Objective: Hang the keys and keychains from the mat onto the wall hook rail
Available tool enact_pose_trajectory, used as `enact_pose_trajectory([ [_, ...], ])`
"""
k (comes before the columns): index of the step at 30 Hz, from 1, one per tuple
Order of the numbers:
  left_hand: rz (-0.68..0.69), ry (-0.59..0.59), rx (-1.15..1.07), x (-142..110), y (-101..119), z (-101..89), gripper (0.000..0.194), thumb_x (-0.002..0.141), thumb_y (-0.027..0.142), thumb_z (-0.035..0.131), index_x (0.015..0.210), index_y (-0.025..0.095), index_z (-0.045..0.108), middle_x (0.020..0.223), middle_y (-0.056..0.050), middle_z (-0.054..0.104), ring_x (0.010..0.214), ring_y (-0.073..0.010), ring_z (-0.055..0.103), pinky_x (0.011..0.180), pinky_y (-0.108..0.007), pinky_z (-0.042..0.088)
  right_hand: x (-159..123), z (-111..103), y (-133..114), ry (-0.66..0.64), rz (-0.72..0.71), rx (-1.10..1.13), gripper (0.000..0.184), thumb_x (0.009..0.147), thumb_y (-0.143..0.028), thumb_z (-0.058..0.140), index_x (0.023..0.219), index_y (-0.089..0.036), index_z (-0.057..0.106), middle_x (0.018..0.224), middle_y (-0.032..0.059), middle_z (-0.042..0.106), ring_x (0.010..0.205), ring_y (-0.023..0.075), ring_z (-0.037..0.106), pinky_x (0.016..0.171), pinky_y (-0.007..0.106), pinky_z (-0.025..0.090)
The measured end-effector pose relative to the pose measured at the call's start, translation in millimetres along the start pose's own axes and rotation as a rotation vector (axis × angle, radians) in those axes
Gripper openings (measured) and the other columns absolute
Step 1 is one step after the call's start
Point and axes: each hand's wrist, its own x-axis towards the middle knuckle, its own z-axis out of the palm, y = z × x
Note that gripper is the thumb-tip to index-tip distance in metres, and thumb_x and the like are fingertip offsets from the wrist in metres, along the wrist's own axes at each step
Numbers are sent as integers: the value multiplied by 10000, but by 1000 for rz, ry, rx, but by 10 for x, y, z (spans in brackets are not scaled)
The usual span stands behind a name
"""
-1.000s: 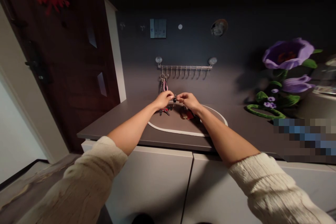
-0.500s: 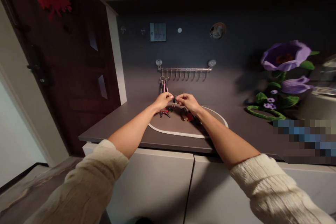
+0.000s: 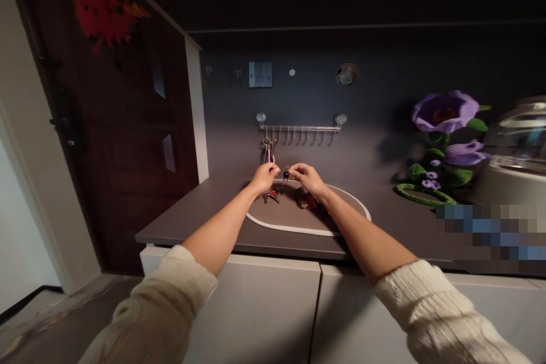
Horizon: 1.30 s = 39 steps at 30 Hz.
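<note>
My left hand [image 3: 264, 175] and my right hand [image 3: 305, 176] meet above an oval white-rimmed tray [image 3: 298, 228] on a dark countertop. Both are closed in a pinch on a small set of keys [image 3: 285, 173] hanging between them. More keys with red parts [image 3: 271, 195] lie in the tray under my left hand. A reddish-brown key fob [image 3: 305, 201] lies under my right hand. On the wall behind, a metal hook rail [image 3: 301, 128] carries one bunch of keys with a pink strap [image 3: 268, 149] on its left hook.
A dark wooden door [image 3: 119, 125] with a red flower decoration [image 3: 104, 8] stands at the left. Large purple artificial flowers [image 3: 447, 131] sit on the counter at the right, next to a shiny pot [image 3: 516, 153]. White cabinet doors [image 3: 256, 307] are below.
The view has tilted so everything sits lower in the picture. My hands stay together on the small keys, slightly raised toward the hook rail.
</note>
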Motion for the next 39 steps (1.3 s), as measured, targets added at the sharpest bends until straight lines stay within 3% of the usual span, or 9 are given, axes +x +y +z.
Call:
enact_pose_trajectory([
  [10,-127,84,113,57,-135,-50,173,769,181,453,742,133,617,747,-47,636,687,-130,547,669,-245,404,318,80,-173,163,172,226,170,659,-252,657,651,-150,521,597,-20,545,567,64,512,632,220,461],
  [14,-194,101,106,76,-187,-39,178,774,185,449,764,131,618,785,-59,642,710,-132,554,669,-243,403,548,135,-345,197,180,270,83,744,-154,558,670,-144,520,590,-4,552,572,77,542,578,209,463],
  [21,-240,120,152,94,-241,-51,166,766,181,461,740,144,620,798,-69,646,734,-141,561,689,-252,405,838,258,-512,276,196,303,121,782,-89,478,679,-124,532,546,-1,547,484,58,504,544,203,459],
  [39,-262,120,173,99,-232,-83,149,749,183,478,723,164,624,782,-71,651,720,-161,566,684,-277,409,1056,409,-427,412,356,363,142,810,-102,452,678,-149,474,535,-24,518,498,55,509,584,233,492],
])
